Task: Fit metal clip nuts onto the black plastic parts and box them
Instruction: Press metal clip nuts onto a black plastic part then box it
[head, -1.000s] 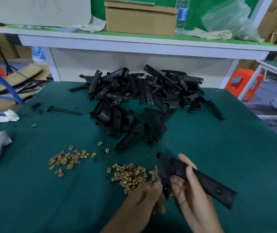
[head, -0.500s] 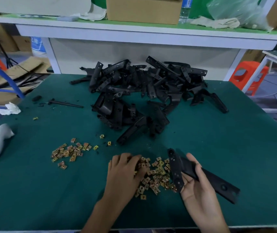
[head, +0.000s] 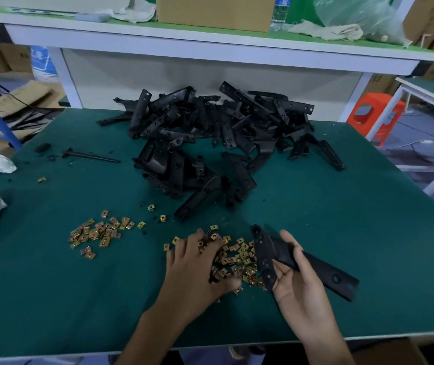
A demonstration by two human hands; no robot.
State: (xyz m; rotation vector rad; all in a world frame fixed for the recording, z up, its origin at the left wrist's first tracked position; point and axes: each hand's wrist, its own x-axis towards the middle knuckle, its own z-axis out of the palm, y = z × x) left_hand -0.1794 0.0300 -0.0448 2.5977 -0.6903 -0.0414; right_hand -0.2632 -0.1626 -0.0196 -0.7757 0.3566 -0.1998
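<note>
The left hand (head: 197, 270) rested on the clip nuts (head: 242, 256), fingers bent, any pinch hidden. The right hand (head: 297, 283) clasped a black plastic part (head: 326, 270).

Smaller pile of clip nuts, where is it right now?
Head view: on the green table, the smaller pile lies left of the left hand and the larger pile.

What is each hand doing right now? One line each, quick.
Left hand: dug into the clip nut pile; whether it grips a nut cannot be told.
Right hand: holds a black plastic part.
</note>
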